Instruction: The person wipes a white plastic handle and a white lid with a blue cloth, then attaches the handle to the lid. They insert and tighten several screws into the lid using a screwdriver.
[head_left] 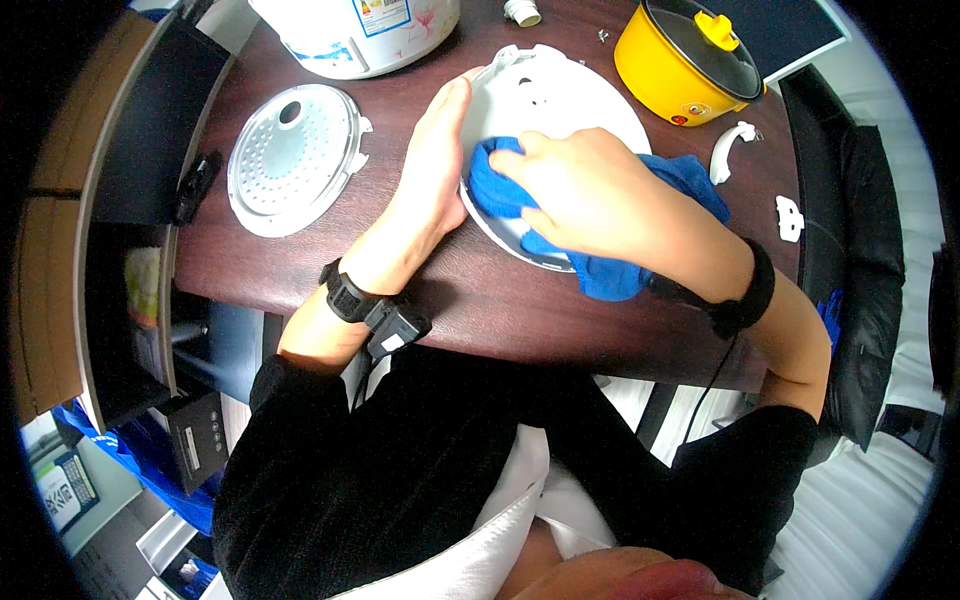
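A white round lid [590, 90] is tilted above the dark wooden table, its face toward me. My left hand [435, 155] grips its left rim; most of the fingers are hidden behind the edge. My right hand [590, 190] is closed on a blue cloth [497, 190] and presses it against the lid's lower part. Loose folds of the cloth hang past the lid's lower right rim. On the left lies a grey perforated inner lid [325, 165] with one larger hole, apart from both hands.
At the back stands a white rice cooker body [345, 45], with a small white cap [522, 13] to its right. A yellow electric pot [650, 75] sits at back right. Near it lie a curved white handle [726, 155] and a small white plastic piece [789, 219]. Shelves [130, 210] border the left.
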